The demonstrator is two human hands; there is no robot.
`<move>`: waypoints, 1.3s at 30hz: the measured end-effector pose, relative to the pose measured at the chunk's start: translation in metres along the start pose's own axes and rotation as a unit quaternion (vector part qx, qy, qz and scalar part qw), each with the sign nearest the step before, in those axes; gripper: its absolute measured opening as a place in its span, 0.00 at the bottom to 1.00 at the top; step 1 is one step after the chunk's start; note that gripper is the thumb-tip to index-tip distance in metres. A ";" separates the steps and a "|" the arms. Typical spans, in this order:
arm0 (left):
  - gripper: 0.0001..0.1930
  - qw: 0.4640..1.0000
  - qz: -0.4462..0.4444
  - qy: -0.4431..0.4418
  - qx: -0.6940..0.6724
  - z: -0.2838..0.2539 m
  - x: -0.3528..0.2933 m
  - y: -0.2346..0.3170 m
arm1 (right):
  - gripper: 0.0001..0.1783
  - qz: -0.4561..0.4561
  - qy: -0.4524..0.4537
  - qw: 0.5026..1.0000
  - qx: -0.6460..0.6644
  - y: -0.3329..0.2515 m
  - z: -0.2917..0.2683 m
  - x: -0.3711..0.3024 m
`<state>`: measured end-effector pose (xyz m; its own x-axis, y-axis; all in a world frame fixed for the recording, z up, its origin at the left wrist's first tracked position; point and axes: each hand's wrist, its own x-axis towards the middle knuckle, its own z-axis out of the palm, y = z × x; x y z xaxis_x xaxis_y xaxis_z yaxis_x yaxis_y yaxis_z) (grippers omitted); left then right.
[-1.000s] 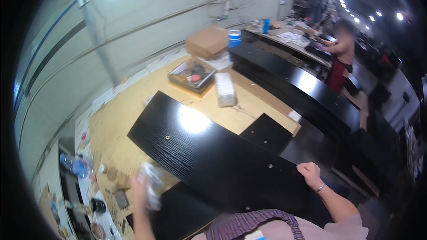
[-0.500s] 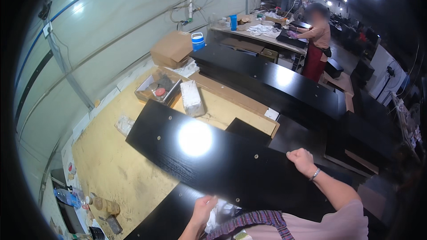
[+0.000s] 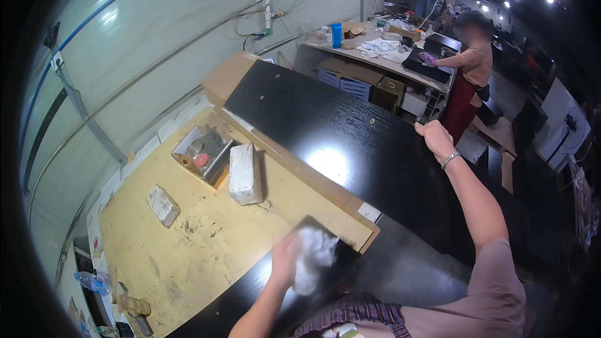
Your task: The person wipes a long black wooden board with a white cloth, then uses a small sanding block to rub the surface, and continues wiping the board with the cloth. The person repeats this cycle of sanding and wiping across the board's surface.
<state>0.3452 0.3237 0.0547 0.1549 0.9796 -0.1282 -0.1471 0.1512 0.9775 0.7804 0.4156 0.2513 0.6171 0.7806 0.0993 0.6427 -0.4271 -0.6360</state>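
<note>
A long black panel [image 3: 294,112] with small metal inserts lies slanted over the far right side of the table, where a stack stood. My right hand [image 3: 436,139] is closed on its far edge. Nearer to me, my left hand [image 3: 285,258], slightly blurred, holds a crumpled white cloth [image 3: 315,256]. That hand is above a second black panel [image 3: 250,291] at the front of the table, and the cloth seems to touch its surface. The fingertips of the left hand are partly hidden by the cloth.
On the yellowish table [image 3: 206,231] are a white block [image 3: 244,174], a smaller whitish block [image 3: 164,205] and an open box of odds and ends [image 3: 203,153]. A cardboard box [image 3: 228,78] stands behind. Bottles [image 3: 94,281] line the left edge. A co-worker [image 3: 472,69] works at a far bench.
The held panel has moved away from me to the far right, over the stack. My left hand has left its near edge and is now over the front panel with the cloth.
</note>
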 end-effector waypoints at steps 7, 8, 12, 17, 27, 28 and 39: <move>0.19 0.962 -0.034 0.141 0.231 -0.042 -0.059 -0.058 | 0.27 0.036 -0.025 0.999 -0.018 0.005 0.022 0.079; 0.18 0.959 -0.037 0.149 0.239 -0.048 -0.065 -0.066 | 0.27 0.035 -0.024 0.999 -0.029 0.008 0.029 0.087; 0.18 0.951 -0.020 0.176 0.253 -0.048 -0.068 -0.076 | 0.30 0.031 -0.025 0.998 -0.046 0.017 0.047 0.102; 0.17 0.954 -0.022 0.189 0.231 -0.039 -0.070 -0.073 | 0.31 0.028 -0.031 0.997 -0.071 0.034 0.062 0.114; 0.15 0.952 0.001 0.191 0.240 -0.038 -0.073 -0.068 | 0.23 -0.143 -0.029 0.977 -0.157 0.024 0.050 0.109; 0.15 0.952 0.002 0.189 0.240 -0.036 -0.072 -0.066 | 0.25 -0.139 -0.034 0.977 -0.158 0.035 0.056 0.111; 0.15 0.943 0.041 0.192 0.268 -0.040 -0.074 -0.077 | 0.26 -0.127 -0.107 0.969 -0.182 0.057 0.088 0.076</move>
<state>0.3064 0.2445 -0.0176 -0.2164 0.9763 0.0016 0.3870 0.0843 0.9182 0.8240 0.4909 0.1551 0.3339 0.9421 0.0312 0.9034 -0.3103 -0.2960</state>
